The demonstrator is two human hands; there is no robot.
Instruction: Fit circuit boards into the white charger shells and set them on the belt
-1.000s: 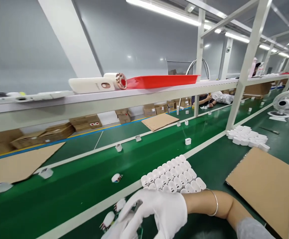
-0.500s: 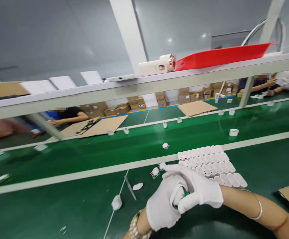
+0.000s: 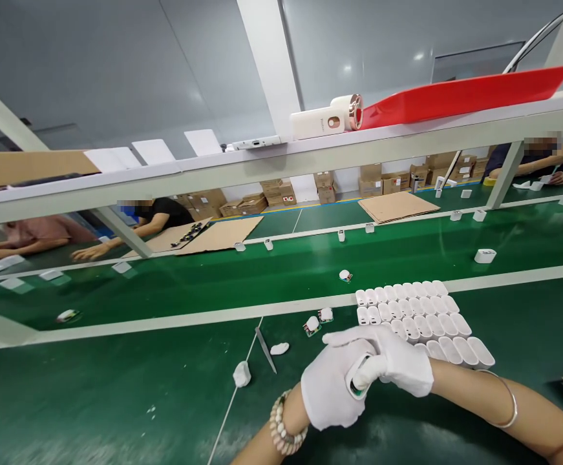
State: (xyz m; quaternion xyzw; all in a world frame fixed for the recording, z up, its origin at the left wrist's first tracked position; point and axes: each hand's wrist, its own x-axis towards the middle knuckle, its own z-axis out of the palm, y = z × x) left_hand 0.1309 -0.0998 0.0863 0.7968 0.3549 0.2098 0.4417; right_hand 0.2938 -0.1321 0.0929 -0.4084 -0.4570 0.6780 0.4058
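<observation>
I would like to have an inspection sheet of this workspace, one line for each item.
Surface: green bench, pale strip along its far edge; green belt beyond.
Work pieces: white casing between the hands, something green inside; white casings in rows; two circuit boards with white parts.
Clutter: thin tool, white lump, flat white piece, white specks.
Hands: both gloved; left hand holds the casing, right hand has its thumb at the opening, finger grip unclear.
Cables: nothing seen for certain.
Surroundings: shelf with red tray and white device; co-workers across the belt.
</observation>
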